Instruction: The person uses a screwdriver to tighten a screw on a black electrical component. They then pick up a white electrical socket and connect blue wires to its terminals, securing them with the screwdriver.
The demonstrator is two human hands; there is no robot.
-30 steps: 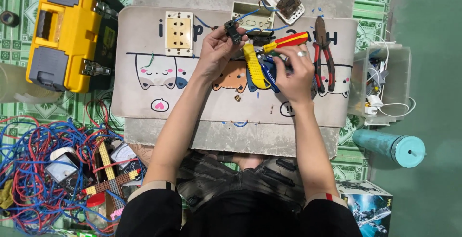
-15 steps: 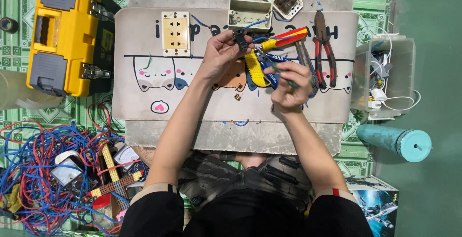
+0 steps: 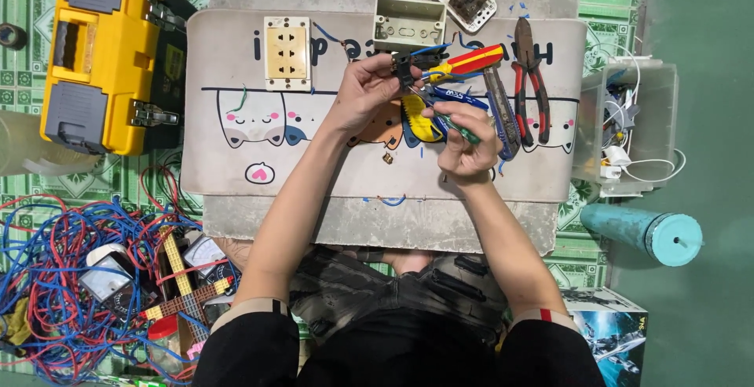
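Clearly, wiring work is under way and not finished. A small black part (image 3: 404,67) with a blue wire (image 3: 433,49) is pinched in the left hand (image 3: 369,88) above the mat (image 3: 236,167). A thin green-handled tool (image 3: 459,130) is gripped in the right hand (image 3: 470,139), its tip held toward the part. The socket plate (image 3: 287,52) and the box (image 3: 409,23) lie apart, unassembled, so mounting appears left to do.

Yellow toolbox (image 3: 102,49), red-and-yellow screwdriver (image 3: 471,62), teal bottle (image 3: 644,231), cream mat (image 3: 236,159) with cartoon cats
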